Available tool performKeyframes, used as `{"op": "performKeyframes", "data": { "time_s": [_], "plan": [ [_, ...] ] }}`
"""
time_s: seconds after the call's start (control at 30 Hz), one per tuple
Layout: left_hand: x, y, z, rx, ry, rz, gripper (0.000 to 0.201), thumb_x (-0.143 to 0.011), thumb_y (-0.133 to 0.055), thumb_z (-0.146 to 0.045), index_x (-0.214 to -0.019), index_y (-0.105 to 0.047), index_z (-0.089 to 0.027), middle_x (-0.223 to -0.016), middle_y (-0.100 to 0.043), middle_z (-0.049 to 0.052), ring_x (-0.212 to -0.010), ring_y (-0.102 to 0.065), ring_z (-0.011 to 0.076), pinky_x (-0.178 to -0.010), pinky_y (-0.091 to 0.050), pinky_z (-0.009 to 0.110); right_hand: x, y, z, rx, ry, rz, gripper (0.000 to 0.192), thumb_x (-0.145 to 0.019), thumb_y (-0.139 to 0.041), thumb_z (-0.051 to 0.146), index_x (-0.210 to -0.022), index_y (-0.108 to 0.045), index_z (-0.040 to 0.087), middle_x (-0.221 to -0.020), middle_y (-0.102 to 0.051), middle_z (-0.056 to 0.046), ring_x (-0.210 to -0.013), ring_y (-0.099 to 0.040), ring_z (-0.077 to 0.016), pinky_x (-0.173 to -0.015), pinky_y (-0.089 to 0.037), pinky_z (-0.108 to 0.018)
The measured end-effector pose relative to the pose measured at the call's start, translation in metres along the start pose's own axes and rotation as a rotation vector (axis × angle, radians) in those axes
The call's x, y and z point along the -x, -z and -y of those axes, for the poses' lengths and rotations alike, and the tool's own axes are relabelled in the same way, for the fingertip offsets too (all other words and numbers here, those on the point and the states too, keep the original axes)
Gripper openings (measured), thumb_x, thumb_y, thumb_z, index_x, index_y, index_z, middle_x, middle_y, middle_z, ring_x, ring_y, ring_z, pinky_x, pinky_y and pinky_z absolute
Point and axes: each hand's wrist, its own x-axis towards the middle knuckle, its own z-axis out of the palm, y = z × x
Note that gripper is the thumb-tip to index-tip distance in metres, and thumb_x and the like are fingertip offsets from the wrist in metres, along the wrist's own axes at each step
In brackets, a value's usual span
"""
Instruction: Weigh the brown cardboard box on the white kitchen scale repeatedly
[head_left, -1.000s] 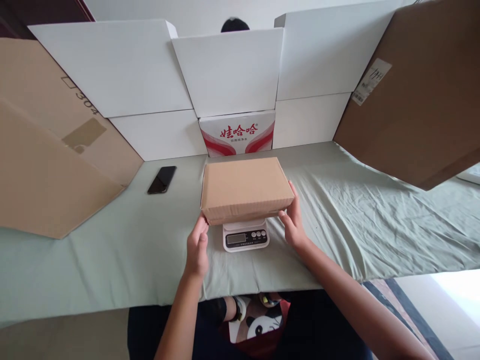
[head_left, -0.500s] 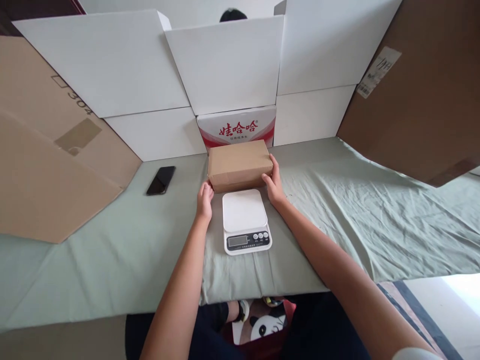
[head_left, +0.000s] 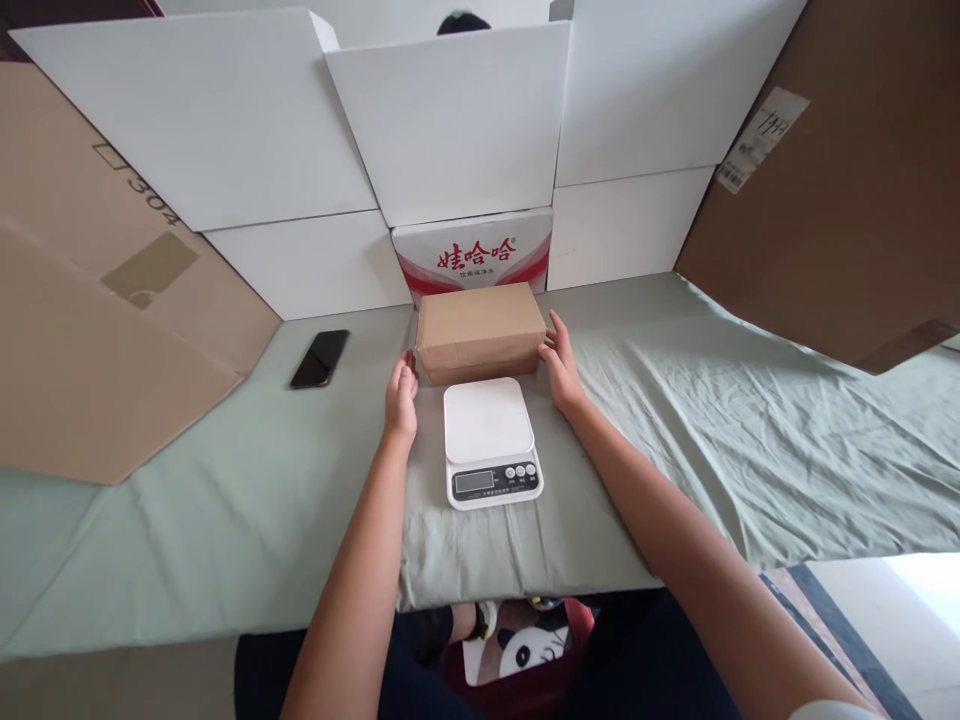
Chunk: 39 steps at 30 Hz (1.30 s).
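Note:
A closed brown cardboard box (head_left: 480, 325) rests on the green cloth, just behind a white kitchen scale (head_left: 489, 420) whose display looks blank. My left hand (head_left: 402, 395) is beside the box's near left corner, open, with a narrow gap between them. At the box's right end is my right hand (head_left: 561, 360), its fingers spread; the fingertips are next to the cardboard, and I cannot tell whether they still touch it. Neither hand grips anything.
A black phone (head_left: 320, 359) lies on the green cloth (head_left: 300, 500) at the left. White boxes (head_left: 450, 125) and a printed carton (head_left: 474, 250) form a wall behind. Large brown cardboard panels (head_left: 120, 300) flank both sides. The top of someone's head (head_left: 463, 22) shows beyond the wall.
Both hands have moved outward, away from the ends of the cardboard box, and their fingers have loosened. The box and scale stay in place.

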Motion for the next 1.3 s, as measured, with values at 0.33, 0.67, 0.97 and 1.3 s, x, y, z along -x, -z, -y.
{"op": "performKeyframes", "data": {
  "time_s": [0.33, 0.67, 0.97, 1.3],
  "plan": [
    [0.003, 0.0, -0.003, -0.06, 0.023, 0.144, 0.09, -0.082, -0.06, -0.087, -0.143, -0.066, -0.021, -0.16, -0.058, 0.017, -0.156, -0.047, 0.0338, -0.13, -0.034, 0.049, 0.006, -0.001, 0.016, -0.011, 0.05, 0.164, 0.079, -0.092, -0.06, 0.061, -0.16, -0.041, 0.027, -0.168, -0.049, -0.009, -0.154, -0.046, -0.0357, -0.127, -0.041, -0.06],
    [0.05, -0.003, -0.046, -0.025, -0.236, 0.097, 0.091, -0.085, -0.059, -0.085, -0.149, -0.062, -0.02, -0.158, -0.059, 0.018, -0.158, -0.042, 0.0372, -0.13, -0.034, 0.047, 0.04, -0.005, 0.046, 0.026, 0.361, 0.032, 0.083, -0.094, -0.053, 0.073, -0.163, -0.027, 0.034, -0.17, -0.037, -0.011, -0.158, -0.04, -0.0367, -0.128, -0.039, -0.061],
    [0.147, 0.019, -0.044, -0.067, -0.136, 0.113, 0.091, -0.09, -0.056, -0.08, -0.154, -0.058, -0.015, -0.158, -0.058, 0.022, -0.157, -0.042, 0.0405, -0.13, -0.033, 0.054, 0.116, 0.021, 0.052, -0.02, 0.164, 0.08, 0.077, -0.095, -0.059, 0.063, -0.157, -0.02, 0.039, -0.159, -0.042, -0.012, -0.146, -0.048, -0.0373, -0.12, -0.044, -0.066],
    [0.166, 0.023, -0.04, -0.044, -0.116, 0.083, 0.09, -0.091, -0.054, -0.079, -0.155, -0.057, -0.016, -0.16, -0.056, 0.022, -0.157, -0.043, 0.0398, -0.13, -0.033, 0.053, 0.128, 0.026, 0.053, -0.01, 0.129, 0.124, 0.072, -0.094, -0.06, 0.064, -0.152, -0.024, 0.041, -0.155, -0.042, -0.01, -0.14, -0.05, -0.0357, -0.116, -0.046, -0.063]
  ]
}}
